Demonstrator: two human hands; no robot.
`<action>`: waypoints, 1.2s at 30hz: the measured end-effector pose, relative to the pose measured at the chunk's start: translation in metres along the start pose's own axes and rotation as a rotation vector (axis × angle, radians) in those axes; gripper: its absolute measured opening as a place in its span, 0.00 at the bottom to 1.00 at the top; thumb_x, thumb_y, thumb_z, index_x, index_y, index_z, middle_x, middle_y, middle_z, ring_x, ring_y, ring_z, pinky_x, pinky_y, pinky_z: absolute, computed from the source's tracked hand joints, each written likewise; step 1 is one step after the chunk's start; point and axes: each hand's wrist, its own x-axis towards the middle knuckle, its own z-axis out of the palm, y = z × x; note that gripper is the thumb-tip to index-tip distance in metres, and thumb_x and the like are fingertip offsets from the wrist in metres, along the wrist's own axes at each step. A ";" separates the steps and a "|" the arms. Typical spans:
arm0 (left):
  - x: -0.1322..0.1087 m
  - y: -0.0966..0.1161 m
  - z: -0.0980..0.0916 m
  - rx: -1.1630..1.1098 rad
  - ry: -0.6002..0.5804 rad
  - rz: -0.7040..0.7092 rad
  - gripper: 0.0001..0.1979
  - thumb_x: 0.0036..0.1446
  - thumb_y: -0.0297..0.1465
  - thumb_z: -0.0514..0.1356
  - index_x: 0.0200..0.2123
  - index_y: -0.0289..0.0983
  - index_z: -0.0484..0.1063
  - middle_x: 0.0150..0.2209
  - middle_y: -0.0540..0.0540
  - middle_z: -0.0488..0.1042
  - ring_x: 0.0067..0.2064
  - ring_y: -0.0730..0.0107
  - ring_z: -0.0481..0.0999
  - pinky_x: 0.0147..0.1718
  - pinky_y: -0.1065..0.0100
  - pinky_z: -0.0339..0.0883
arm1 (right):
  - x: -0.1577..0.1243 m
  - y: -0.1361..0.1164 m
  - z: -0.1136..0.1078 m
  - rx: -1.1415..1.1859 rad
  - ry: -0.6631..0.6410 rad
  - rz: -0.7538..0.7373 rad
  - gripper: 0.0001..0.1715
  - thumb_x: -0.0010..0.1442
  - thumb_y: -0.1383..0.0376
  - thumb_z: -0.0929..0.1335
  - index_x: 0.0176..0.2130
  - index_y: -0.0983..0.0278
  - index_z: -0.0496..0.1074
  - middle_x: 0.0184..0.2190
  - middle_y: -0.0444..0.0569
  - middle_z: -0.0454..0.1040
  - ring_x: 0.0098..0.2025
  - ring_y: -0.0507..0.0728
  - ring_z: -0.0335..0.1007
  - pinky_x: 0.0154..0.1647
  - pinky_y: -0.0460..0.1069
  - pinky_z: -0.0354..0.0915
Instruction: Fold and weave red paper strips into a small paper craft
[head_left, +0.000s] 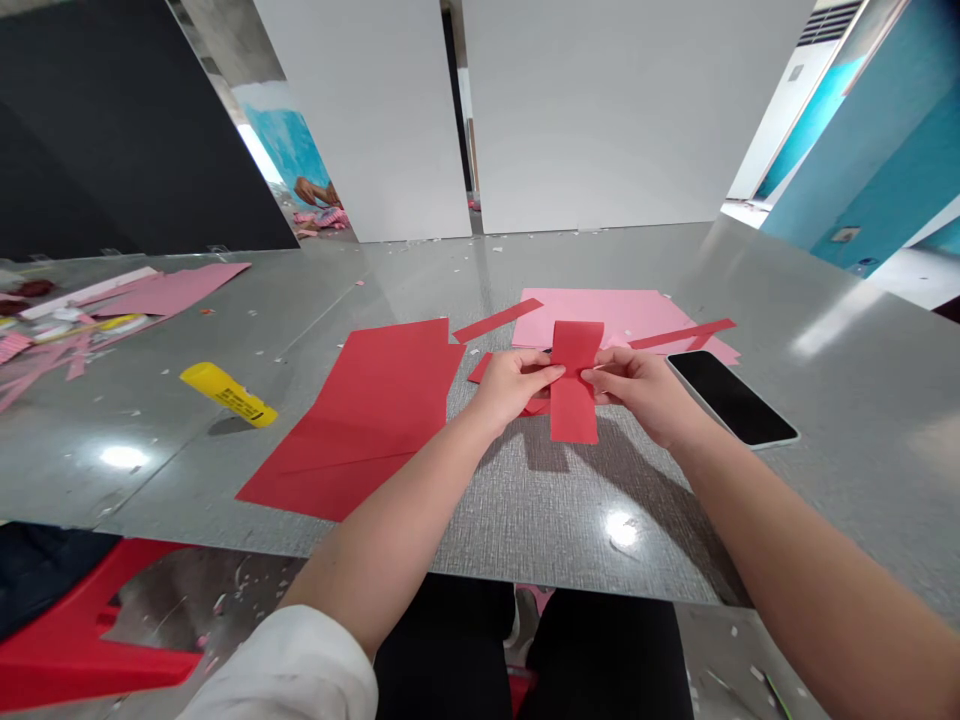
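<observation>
My left hand (512,387) and my right hand (631,388) pinch a folded red paper strip (574,400) from either side, above the table's middle. It stands lengthwise away from me, and a second red strip (480,369) seems to cross beneath it. Left of my left hand lies a large red paper sheet (352,420). A loose red strip (497,320) lies beyond my hands, and a pink sheet (600,318) lies behind them. Another red strip (682,335) lies across the pink sheet's right side. A black smartphone (731,398) lies just past my right hand.
A yellow glue stick (229,395) lies on the grey metal table (825,350), with pink paper scraps (127,300) at far left. White partition boards (615,110) stand behind the table. Beyond them, another person's hands (315,193) work over pink paper.
</observation>
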 end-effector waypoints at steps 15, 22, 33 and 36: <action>0.003 -0.002 -0.008 -0.071 -0.191 -0.075 0.11 0.50 0.32 0.63 0.38 0.36 0.69 0.34 0.46 0.73 0.37 0.69 0.76 0.38 0.63 0.71 | -0.002 0.000 -0.005 -0.127 -0.107 -0.143 0.06 0.53 0.61 0.68 0.33 0.60 0.68 0.30 0.45 0.74 0.35 0.53 0.70 0.36 0.49 0.66; 0.000 0.000 -0.006 -0.001 -0.162 -0.104 0.10 0.51 0.30 0.61 0.39 0.36 0.71 0.39 0.43 0.74 0.38 0.68 0.76 0.38 0.63 0.71 | -0.003 -0.004 -0.001 -0.079 -0.100 -0.055 0.12 0.50 0.61 0.69 0.37 0.60 0.69 0.28 0.44 0.74 0.32 0.53 0.71 0.37 0.51 0.68; 0.001 0.003 -0.007 -0.105 -0.172 -0.121 0.11 0.49 0.29 0.62 0.39 0.36 0.70 0.37 0.44 0.75 0.38 0.67 0.76 0.38 0.63 0.70 | -0.002 -0.002 -0.006 0.014 -0.113 -0.026 0.10 0.48 0.64 0.70 0.34 0.60 0.70 0.26 0.43 0.72 0.30 0.50 0.68 0.33 0.47 0.66; 0.002 0.001 -0.011 -0.160 -0.187 -0.149 0.10 0.48 0.27 0.63 0.37 0.36 0.71 0.36 0.46 0.75 0.36 0.69 0.76 0.37 0.65 0.70 | -0.003 -0.003 -0.008 0.053 -0.128 -0.029 0.05 0.49 0.65 0.69 0.31 0.60 0.71 0.29 0.43 0.72 0.31 0.50 0.68 0.32 0.45 0.65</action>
